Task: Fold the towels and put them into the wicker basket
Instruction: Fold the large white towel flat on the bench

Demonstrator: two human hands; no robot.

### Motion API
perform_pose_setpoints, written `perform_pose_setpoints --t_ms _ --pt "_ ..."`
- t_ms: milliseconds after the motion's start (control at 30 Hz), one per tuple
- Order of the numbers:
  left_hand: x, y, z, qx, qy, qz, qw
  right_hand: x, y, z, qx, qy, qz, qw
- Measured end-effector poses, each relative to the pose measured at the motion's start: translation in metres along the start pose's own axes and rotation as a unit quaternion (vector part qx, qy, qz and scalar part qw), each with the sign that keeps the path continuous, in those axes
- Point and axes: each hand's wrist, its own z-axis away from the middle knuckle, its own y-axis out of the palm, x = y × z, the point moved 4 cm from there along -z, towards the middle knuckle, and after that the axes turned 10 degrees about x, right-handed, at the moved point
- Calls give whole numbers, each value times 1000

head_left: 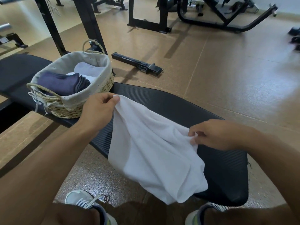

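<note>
A white towel (151, 150) hangs between my two hands over the black padded bench (227, 168). My left hand (99, 109) pinches its upper left corner, close to the basket. My right hand (217, 135) pinches the opposite top corner, lower and to the right. The towel sags in the middle and its lower edge drapes past the bench's near side. The wicker basket (73, 109), lined with beige cloth, stands on the bench at the left. Inside it lie folded dark blue towels (63, 83) and white ones (87, 69).
Black gym machine frames (146, 18) stand behind on the brown floor. A loose black metal bar (138, 64) lies on the floor past the basket. My two shoes (84, 200) are at the bottom, near the bench's front.
</note>
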Motion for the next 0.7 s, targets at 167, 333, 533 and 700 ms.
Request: perform_pose_setpoints --t_ms 167,333,533,700 --pt "7 -4 -3 -2 -11 92 996 -5 -31 37 -173 -74 -120 975" --pt "2 -5 -2 -15 0 122 992 9 -35 54 -197 -160 -136 958" --pt "-1 -5 -1 -46 21 121 991 28 -36 62 -204 -149 -86 964" --pt "-7 -4 4 -94 44 126 987 38 -28 54 -232 -103 64 965"
